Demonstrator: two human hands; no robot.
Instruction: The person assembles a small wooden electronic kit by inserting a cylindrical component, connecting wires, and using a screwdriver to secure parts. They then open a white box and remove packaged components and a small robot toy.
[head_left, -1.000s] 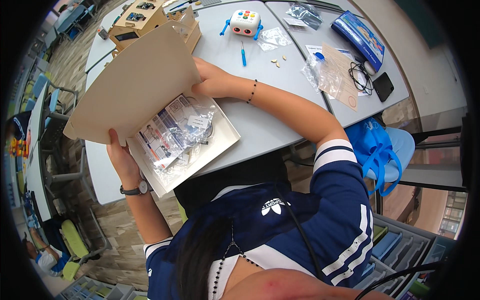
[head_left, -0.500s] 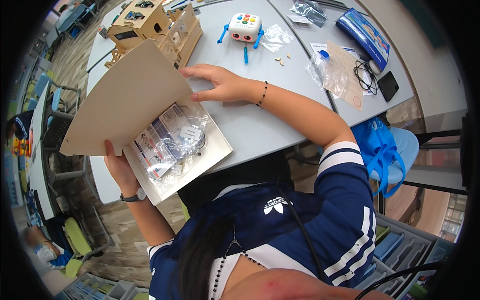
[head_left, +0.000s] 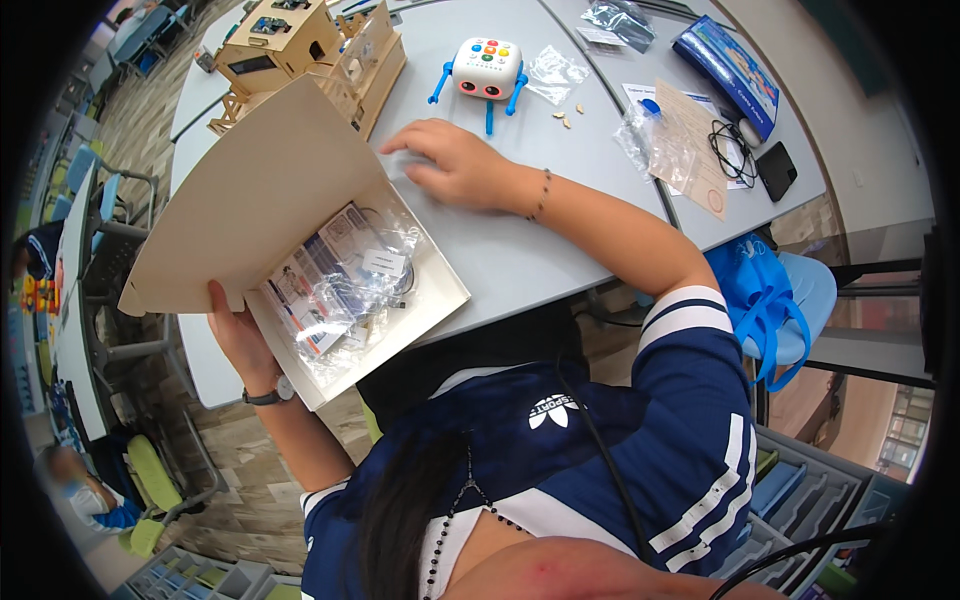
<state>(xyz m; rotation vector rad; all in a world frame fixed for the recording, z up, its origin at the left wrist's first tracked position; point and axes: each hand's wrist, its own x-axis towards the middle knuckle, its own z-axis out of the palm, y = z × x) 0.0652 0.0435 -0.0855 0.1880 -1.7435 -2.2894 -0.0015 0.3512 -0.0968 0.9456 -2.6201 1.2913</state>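
A white cardboard box with its lid raised lies tilted over the table's near edge. Inside are printed leaflets and clear plastic bags with small parts that I cannot make out. My left hand grips the box at its left side, by the lid's fold; part of the fingers is behind the cardboard. Just beyond the box's far right corner, my right hand hovers with its fingers apart and nothing in them, slightly blurred.
A white toy robot with blue arms stands beyond my right hand, near small wooden pieces. A wooden model house stands far left. At right lie a blue box, a black cable and a phone.
My right hand has let go of the box's lid edge and moved slightly right. The left hand and the box have hardly moved.
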